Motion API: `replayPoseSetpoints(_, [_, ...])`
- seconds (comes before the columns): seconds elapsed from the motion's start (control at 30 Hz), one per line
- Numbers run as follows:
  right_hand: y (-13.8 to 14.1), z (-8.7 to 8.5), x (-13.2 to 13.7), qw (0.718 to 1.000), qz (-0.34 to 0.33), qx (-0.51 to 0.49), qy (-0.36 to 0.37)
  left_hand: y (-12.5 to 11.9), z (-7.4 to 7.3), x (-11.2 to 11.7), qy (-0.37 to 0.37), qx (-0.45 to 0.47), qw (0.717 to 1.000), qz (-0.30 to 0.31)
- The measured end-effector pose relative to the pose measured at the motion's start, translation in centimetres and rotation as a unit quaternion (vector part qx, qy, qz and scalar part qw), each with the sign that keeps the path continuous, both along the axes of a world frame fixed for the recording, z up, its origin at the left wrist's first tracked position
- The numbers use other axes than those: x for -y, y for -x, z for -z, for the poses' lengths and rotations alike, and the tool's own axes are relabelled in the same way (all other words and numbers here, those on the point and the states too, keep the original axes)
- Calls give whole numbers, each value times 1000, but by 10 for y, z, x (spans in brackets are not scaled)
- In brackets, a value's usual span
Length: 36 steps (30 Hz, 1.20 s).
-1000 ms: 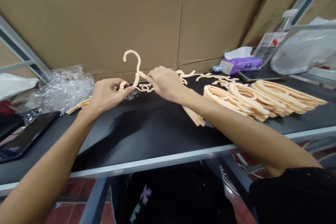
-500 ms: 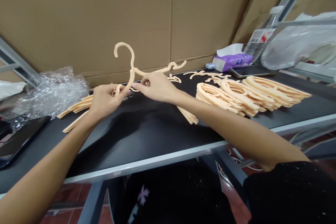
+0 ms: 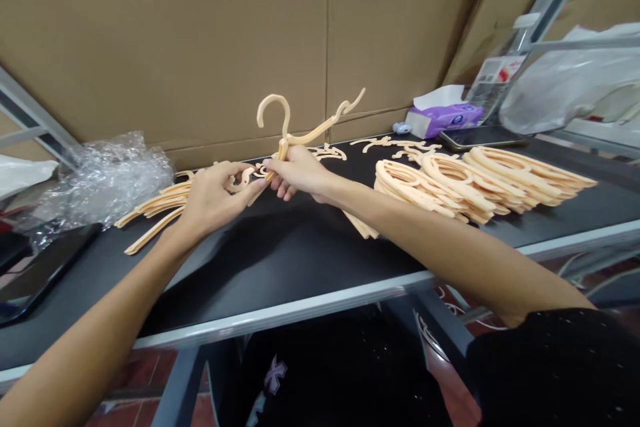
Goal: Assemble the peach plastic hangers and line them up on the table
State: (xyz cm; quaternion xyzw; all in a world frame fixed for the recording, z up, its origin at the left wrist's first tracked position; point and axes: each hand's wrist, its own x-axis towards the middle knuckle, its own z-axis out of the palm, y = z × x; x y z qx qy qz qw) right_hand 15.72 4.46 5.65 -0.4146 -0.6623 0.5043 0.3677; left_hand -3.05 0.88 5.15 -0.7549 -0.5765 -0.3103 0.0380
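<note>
A peach plastic hanger (image 3: 300,127) is held above the black tabletop (image 3: 280,253), hook up, one arm slanting up to the right. My right hand (image 3: 297,173) pinches it at the base of the hook. My left hand (image 3: 215,193) is closed on the hanger's other end, which curls between its fingers. Behind the left hand lies a pile of hangers (image 3: 155,210) flat on the table. Small peach offcuts (image 3: 327,152) lie just beyond my right hand.
A stack of peach ring-shaped parts (image 3: 480,180) fills the table's right side. Crumpled clear plastic (image 3: 100,177) and a dark phone (image 3: 45,267) sit at the left. A purple tissue pack (image 3: 445,117), another phone (image 3: 480,138) and a white bag (image 3: 575,80) are at the back right. Cardboard forms the back wall.
The hanger has shifted to the right and its right arm has swung upward. Both hands have moved closer together around its middle.
</note>
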Motion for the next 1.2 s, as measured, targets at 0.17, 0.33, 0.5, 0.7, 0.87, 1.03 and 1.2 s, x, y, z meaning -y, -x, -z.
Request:
replayPoseSetpoints(0.17, [-6,0,-8,999,20,-16,19,10,-4,-9,49,57,997,9])
replayPoseSetpoints(0.33, [-7,-1,-9,999,37,-15,19,16,-4,-15,82,61,994,23])
replayPoseSetpoints(0.5, [-10,-2,-13,998,52,-14,10,19,-4,-16,105,51,992,43])
replayPoseSetpoints(0.7, [-11,-5,-10,999,51,3,5,24,2,-19,154,-66,985,27])
replayPoseSetpoints(0.87, [-7,-5,-5,1000,27,-6,5,17,-2,-14,89,-54,992,64])
replayPoseSetpoints(1.03, [-3,-6,5,1000,1,-17,-1,2,-12,-1,194,138,960,148])
replayPoseSetpoints(1.2, [-2,-13,14,999,-41,11,-12,-1,-12,5,182,142,960,160])
